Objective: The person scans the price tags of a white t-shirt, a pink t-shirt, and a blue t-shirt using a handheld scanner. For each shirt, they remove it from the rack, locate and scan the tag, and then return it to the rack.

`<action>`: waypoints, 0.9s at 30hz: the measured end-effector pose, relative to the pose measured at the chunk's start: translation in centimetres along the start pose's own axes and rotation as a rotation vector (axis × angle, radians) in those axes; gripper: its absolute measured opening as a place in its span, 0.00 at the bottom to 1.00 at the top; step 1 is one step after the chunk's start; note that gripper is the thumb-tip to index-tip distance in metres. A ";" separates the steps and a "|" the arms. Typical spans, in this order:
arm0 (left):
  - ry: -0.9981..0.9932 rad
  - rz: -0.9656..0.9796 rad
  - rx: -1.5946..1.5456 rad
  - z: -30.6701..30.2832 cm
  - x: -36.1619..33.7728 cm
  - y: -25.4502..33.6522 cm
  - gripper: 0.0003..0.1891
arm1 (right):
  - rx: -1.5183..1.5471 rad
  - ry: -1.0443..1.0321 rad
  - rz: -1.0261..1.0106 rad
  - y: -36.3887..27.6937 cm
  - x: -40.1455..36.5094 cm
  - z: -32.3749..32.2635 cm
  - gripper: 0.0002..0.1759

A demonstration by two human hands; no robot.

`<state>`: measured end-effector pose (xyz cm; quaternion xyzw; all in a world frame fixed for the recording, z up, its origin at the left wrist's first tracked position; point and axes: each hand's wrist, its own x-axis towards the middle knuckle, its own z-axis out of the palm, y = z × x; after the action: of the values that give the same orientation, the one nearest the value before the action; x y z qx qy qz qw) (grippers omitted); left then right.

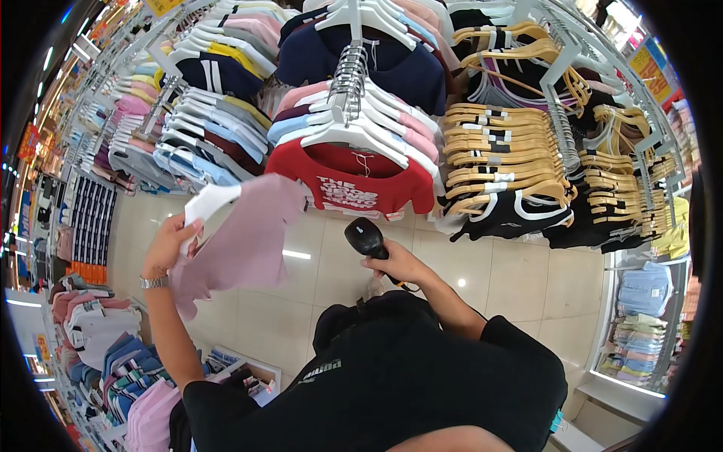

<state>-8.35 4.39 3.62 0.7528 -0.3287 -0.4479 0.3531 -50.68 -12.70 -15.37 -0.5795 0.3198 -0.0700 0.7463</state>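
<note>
My left hand (169, 245) is closed on a white hanger (212, 203) at the left, and a mauve-pink shirt (241, 245) hangs tilted from it. A black handheld scanner (364, 238) is gripped in my right hand (395, 264), its head pointing up and left. Just beyond the scanner, a red shirt with white lettering (354, 184) hangs at the front of the middle rack. My two hands are apart, with part of the tiled floor showing between them.
Shirts on white hangers (215, 128) fill the left rack. Dark tops on wooden hangers (501, 158) hang to the right. Folded clothes (640, 324) lie on shelves at the far right. Stacked garments (135, 377) stand at the lower left. Tiled floor (520, 275) shows between the racks.
</note>
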 end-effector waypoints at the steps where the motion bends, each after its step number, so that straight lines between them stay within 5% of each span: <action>1: -0.017 -0.011 -0.097 -0.4 0.4 -0.4 0.16 | -0.002 -0.003 0.009 -0.1 0.1 0.0 0.23; 5: 0.015 0.063 -0.587 0.1 1.0 0.5 0.30 | -0.004 -0.030 0.004 0.5 0.8 -0.4 0.24; 12: -0.039 0.279 -1.018 2.1 5.9 3.9 0.34 | 0.005 -0.036 0.012 0.1 1.0 -0.7 0.23; 16: -0.269 0.399 -1.151 2.6 8.5 7.0 0.33 | 0.019 -0.001 0.014 -0.1 0.6 -1.3 0.23; 21: -0.410 0.454 -1.145 2.4 13.2 9.5 0.24 | 0.038 0.096 -0.007 -1.0 -0.2 -2.6 0.22; 27: -0.257 0.479 -0.915 0.7 21.8 9.9 0.16 | 0.022 0.209 0.031 -2.9 -0.8 -3.4 0.21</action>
<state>-2.38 -18.75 1.91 0.3647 -0.3032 -0.5411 0.6945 -52.41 -16.08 -12.83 -0.5557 0.4041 -0.1219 0.7163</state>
